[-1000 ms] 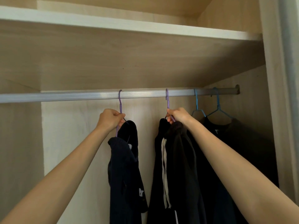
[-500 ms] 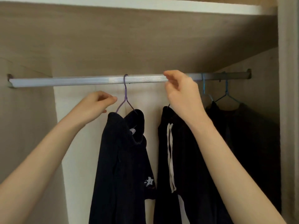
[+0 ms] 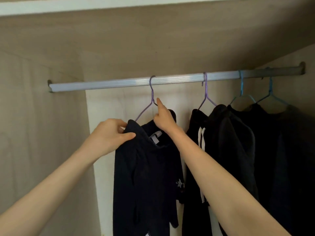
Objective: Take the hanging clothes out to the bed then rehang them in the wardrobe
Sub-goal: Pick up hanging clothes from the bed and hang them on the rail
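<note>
At the far left the wardrobe's side wall [image 3: 34,133] is bare wood, and the metal rail [image 3: 119,83] runs from its bracket there across to the right wall, under a wooden shelf [image 3: 153,40]. The left hand [image 3: 110,135] comes up from the lower left and is closed in a pinch, thumb and fingers gripping the left shoulder of the dark navy top [image 3: 146,176]. That top hangs on a purple hanger [image 3: 152,92] whose hook is over the rail. The right hand [image 3: 163,120] crosses in front of the top's collar, mostly curled, with its forefinger stretched up and touching the hanger just below the neck; whether the other fingers hold cloth cannot be told. Its forearm passes in front of the next garment, a black hoodie [image 3: 226,150] with white drawstrings, which hangs on a second purple hanger [image 3: 206,92] just beside the navy top. Further right, two blue hangers [image 3: 242,92] carry more dark clothes [image 3: 281,150], packed close together against the right wall.
</note>
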